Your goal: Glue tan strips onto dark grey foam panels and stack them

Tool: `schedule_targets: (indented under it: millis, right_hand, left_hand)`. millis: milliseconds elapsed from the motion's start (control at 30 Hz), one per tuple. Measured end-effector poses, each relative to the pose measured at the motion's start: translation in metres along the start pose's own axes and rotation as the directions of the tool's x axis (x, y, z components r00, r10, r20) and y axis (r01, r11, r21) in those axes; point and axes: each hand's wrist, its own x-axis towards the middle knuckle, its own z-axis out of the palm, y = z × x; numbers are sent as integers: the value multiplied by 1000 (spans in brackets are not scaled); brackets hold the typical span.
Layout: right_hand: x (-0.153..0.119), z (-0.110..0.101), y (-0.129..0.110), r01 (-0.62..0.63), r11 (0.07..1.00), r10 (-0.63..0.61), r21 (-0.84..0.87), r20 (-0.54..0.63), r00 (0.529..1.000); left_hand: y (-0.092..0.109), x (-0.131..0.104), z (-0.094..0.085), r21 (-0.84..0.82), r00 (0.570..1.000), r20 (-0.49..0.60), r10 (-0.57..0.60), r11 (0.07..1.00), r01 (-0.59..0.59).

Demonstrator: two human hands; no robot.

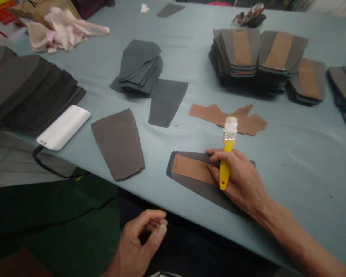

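Observation:
My right hand (242, 177) holds a yellow-handled brush (224, 173), its pale bristles pointing away from me. Its fingers rest on a dark tapered panel (198, 189) that carries a tan strip (192, 167); the hand covers the panel's right part. Below the table edge, my left hand (145, 238) is curled, thumb near the fingertips, and I cannot make out anything between them. A small stack of brown-grey panels (118, 144) lies left of the strip. Behind the brush head is an irregular tan scrap (245, 120).
Dark panels (23, 88) are piled at the left beside a white device (64, 127) with a black cable. Grey pieces (141, 65) lie mid-table (190, 46). Stacks with tan strips (242, 46) stand at the back right. Pale cloth (60, 29) lies at the back left.

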Motion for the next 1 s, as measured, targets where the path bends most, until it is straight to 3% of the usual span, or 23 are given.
schedule_targets:
  millis: [133,300,400,533,600,700,833,900,1000]
  right_hand:
    - [-6,-2,-11,153,982,-167,108,127,978]
    - [-12,-6,-19,264,941,-311,214,231,922]
    - [-11,-6,-21,322,907,-392,272,262,882]
    - [-9,-7,-25,420,843,-512,337,263,817]
    - [-10,-6,-26,447,823,-542,351,245,804]
    - [-12,-4,-28,478,802,-570,357,220,792]
    - [-8,-4,-32,530,779,-609,336,206,766]
    - [-4,-12,-31,533,779,-595,329,121,795]
    - [-5,-38,-25,395,882,-386,257,-85,918]
  left_hand:
    - [-9,-1,-4,-336,972,152,-181,915,223]
    - [-10,-2,-12,-602,942,267,-202,729,327]
    - [-2,0,-15,-608,933,310,-182,717,342]
    - [17,5,-18,-508,903,380,-203,769,387]
    - [29,9,-17,-453,865,462,-199,785,422]
    - [45,16,-12,-397,775,607,-177,778,488]
    - [56,26,1,-309,705,686,-177,807,503]
    - [59,28,6,-301,692,701,-171,809,505]
    - [64,28,12,-317,673,714,-191,769,555]
